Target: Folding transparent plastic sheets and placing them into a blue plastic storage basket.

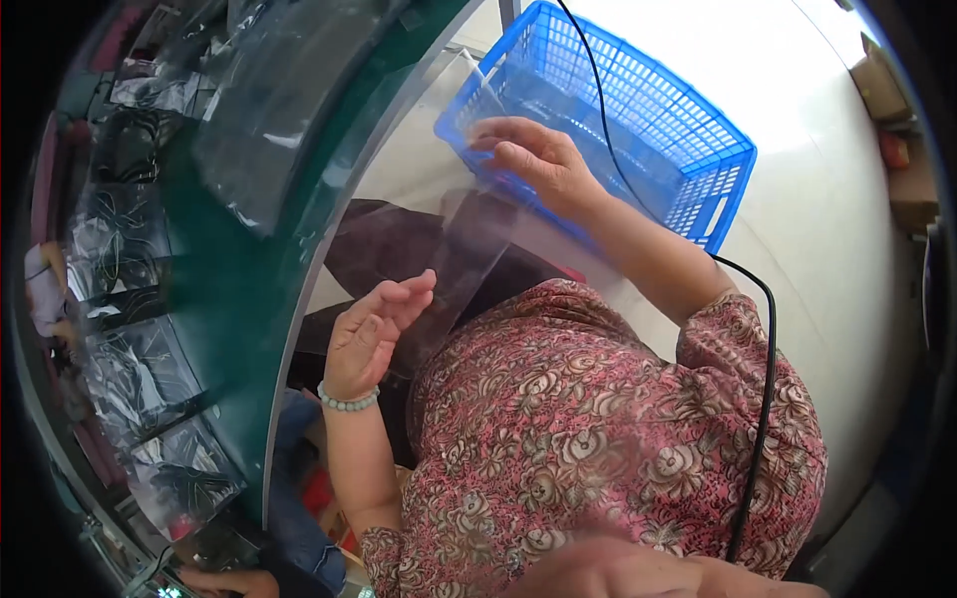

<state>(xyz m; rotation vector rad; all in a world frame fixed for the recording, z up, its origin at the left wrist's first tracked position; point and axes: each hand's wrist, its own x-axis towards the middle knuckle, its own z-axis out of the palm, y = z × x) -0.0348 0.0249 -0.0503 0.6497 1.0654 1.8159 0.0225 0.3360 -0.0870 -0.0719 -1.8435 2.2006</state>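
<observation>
A clear plastic bag stretches over my lap between my two hands; its outline is faint and partly see-through. My right hand is raised in front of the blue basket, thumb and fingers curled together at the film's far part, with the fingertips blurred. My left hand, a pale bead bracelet at its wrist, is beside the table edge. Its fingers stretch out along the film's near side, the thumb apart from them. Larger clear plastic bags lie on the green table to my left.
The blue plastic basket stands on the pale floor, clear film inside. A black cable runs past my right arm. Several packed clear bags line the table's far side. Another person's hand shows at the lower left; cardboard boxes stand far right.
</observation>
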